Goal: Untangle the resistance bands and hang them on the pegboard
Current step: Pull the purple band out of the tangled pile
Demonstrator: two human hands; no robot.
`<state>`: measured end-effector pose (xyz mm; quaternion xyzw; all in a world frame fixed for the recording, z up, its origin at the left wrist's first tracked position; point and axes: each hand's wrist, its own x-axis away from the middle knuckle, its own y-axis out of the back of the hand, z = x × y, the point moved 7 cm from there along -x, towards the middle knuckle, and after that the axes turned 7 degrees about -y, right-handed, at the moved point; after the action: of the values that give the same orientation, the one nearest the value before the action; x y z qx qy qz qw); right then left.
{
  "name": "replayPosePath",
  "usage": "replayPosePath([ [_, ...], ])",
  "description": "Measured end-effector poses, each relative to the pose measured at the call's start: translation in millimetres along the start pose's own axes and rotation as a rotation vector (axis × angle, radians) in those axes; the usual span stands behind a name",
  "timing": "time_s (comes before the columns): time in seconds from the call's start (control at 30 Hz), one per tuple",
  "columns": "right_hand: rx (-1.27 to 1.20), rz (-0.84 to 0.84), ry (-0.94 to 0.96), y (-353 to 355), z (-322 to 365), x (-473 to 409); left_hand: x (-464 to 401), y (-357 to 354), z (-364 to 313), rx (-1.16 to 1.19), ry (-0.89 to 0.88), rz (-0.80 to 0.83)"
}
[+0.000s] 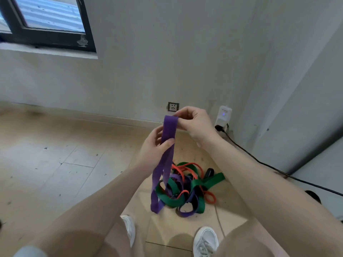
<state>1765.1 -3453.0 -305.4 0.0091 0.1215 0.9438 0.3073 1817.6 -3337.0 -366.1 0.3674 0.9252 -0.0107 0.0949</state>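
Purple band (168, 134), pinched between both hands' fingers (168, 142)

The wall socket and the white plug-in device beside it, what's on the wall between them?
In the head view, the right hand, pinching the top of the purple band, covers most of that stretch; the wall showing above it is bare between the wall socket and the white plug-in device.

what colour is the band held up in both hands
Purple band, clearest in the head view.

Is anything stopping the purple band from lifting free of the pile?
Yes. Both hands, left and right, hold the purple band, but its lower loop is threaded through a green band in the tangled pile.
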Motion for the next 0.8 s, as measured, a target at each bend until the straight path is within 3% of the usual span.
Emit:
replayPosePath([
  [0.17,-0.098,0.091,-0.057,-4,-41,-6,-21,25,19,0.042,0.046,-0.151],
  [0.3,0.122,0.342,-0.324,-35,-132,13,-37,32,27,0.099,0.057,-0.181],
  [0.37,0.234,0.404,-0.347,-62,-163,23,-41,28,31,0.122,0.080,-0.178],
  [0.53,0.435,0.080,-0.307,-73,-187,13,-48,26,41,0.149,0.173,-0.257],
  [0.63,0.463,-0.030,-0.318,-64,-189,6,-53,33,49,0.256,0.224,-0.328],
  [0.8,-0.046,-0.214,-0.530,-38,-162,-4,-49,29,86,0.320,0.483,-0.210],
])
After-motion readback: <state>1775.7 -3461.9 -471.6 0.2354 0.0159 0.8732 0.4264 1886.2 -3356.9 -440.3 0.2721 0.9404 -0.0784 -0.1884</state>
